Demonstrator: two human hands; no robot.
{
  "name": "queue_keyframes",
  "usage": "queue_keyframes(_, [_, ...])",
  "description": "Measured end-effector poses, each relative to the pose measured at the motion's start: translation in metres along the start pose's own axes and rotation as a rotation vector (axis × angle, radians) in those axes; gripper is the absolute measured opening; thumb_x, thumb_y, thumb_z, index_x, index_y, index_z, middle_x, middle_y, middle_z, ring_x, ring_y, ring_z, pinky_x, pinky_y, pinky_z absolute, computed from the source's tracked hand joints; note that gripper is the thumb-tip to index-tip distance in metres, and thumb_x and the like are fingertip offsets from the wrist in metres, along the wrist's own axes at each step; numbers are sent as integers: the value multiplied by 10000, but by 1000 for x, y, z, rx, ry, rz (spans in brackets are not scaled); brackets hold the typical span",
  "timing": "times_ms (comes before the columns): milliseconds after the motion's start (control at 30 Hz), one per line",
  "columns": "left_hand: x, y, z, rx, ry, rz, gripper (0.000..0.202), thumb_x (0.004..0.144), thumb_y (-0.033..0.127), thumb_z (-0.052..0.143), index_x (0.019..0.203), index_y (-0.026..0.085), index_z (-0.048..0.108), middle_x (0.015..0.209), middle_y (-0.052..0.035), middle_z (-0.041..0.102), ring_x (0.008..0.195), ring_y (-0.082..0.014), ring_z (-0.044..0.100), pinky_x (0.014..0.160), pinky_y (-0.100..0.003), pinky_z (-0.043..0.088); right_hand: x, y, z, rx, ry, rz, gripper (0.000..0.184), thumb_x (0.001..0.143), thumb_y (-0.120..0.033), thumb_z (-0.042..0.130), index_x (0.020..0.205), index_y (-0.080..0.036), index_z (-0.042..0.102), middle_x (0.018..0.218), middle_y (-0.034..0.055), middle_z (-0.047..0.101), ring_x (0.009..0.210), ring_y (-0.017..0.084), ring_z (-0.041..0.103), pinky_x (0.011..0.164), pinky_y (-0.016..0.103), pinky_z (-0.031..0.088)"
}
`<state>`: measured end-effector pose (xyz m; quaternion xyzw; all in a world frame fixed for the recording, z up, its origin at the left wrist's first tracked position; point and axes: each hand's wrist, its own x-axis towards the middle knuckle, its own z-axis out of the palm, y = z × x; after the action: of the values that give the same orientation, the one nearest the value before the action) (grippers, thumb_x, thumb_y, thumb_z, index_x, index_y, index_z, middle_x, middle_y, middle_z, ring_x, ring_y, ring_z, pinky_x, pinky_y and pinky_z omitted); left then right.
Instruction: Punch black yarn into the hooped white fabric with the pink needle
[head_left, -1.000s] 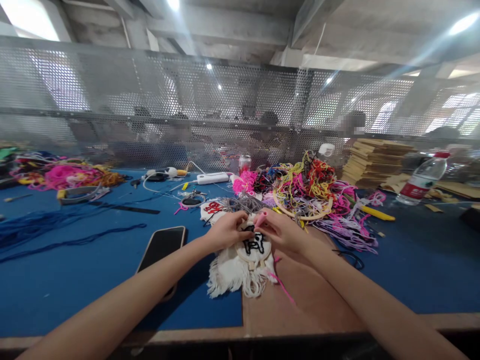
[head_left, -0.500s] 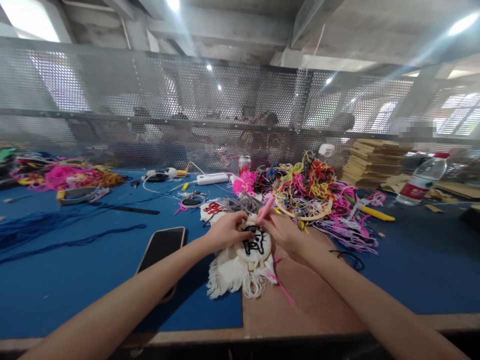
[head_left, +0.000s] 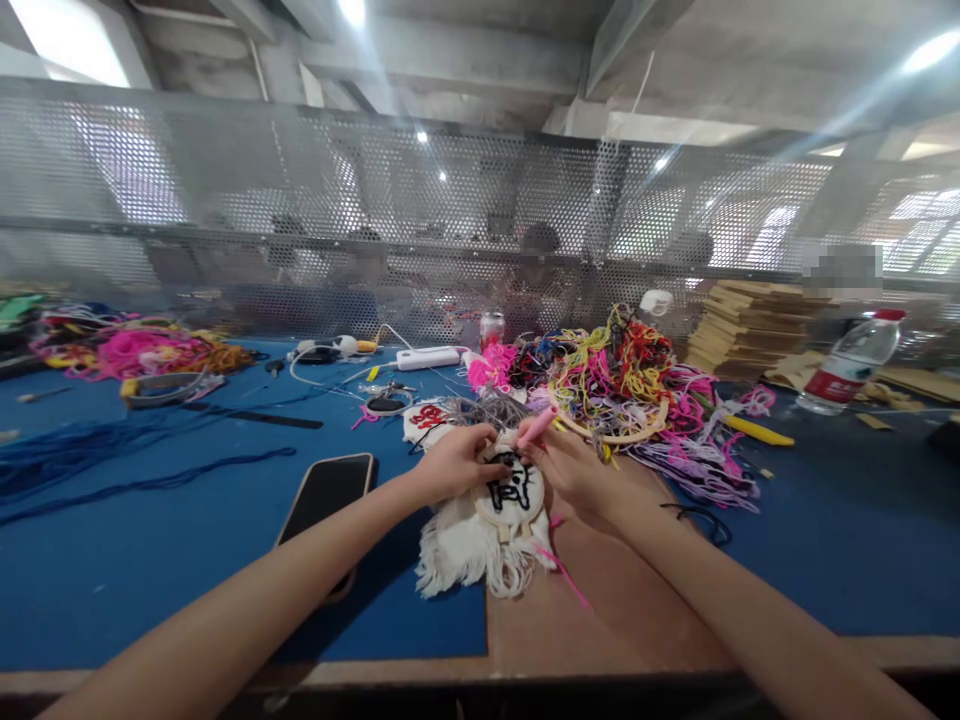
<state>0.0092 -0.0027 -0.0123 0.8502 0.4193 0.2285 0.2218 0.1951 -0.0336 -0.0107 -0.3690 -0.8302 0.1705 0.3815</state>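
A small round embroidery hoop (head_left: pixel 511 492) with white fringed cloth and a black stitched figure lies on the table in front of me. My left hand (head_left: pixel 452 462) grips the hoop's upper left edge, fingers curled. My right hand (head_left: pixel 571 467) is closed on a pink punch-needle tool (head_left: pixel 537 428), whose tip meets the cloth at the hoop's upper right. A pink yarn strand (head_left: pixel 564 570) trails from the hoop over a brown board (head_left: pixel 600 600).
A dark phone (head_left: pixel 324 497) lies left of the hoop. A heap of coloured yarn with a larger wooden hoop (head_left: pixel 615 385) sits behind. Stacked boards (head_left: pixel 746 325), a water bottle (head_left: pixel 847 362), blue yarn (head_left: pixel 112 455) and a perforated metal screen (head_left: pixel 375 220) surround the blue table.
The pink tool has tilted up and away, its upper end now pointing to the right. My right hand has shifted slightly; my left hand stays on the hoop.
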Motion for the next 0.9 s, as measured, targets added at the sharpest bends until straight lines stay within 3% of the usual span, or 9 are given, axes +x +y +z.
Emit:
queue_keyframes(200, [0, -3, 2, 8, 2, 27, 261, 687, 420, 595, 766, 181, 526, 540, 70, 392, 502, -92, 343, 477, -212, 221, 2, 3, -4, -31, -73, -88, 119, 882, -253, 356, 840, -213, 460, 869, 29, 561, 765, 134, 530, 701, 247, 400])
queue_keyframes(433, [0, -6, 3, 15, 15, 21, 282, 685, 440, 591, 786, 184, 532, 566, 65, 423, 525, -98, 360, 488, -212, 228, 2, 6, -7, -335, -144, -97, 142, 867, -257, 403, 772, -190, 484, 699, 0, 517, 584, 109, 455, 536, 215, 320])
queue_keyframes(600, [1, -4, 3, 28, 22, 8, 278, 682, 435, 595, 745, 176, 516, 532, 73, 367, 506, -94, 330, 472, -216, 203, 4, 7, -5, -424, -196, -222, 152, 870, -198, 389, 759, -178, 491, 818, 33, 534, 675, 124, 487, 588, 226, 343])
queue_keyframes(900, [1, -4, 2, -62, 34, 18, 251, 679, 389, 611, 750, 176, 499, 553, 71, 367, 516, -90, 329, 469, -209, 217, 1, 5, -1, -188, 25, -40, 171, 876, -307, 412, 873, -192, 538, 870, 47, 614, 793, 163, 572, 726, 275, 413])
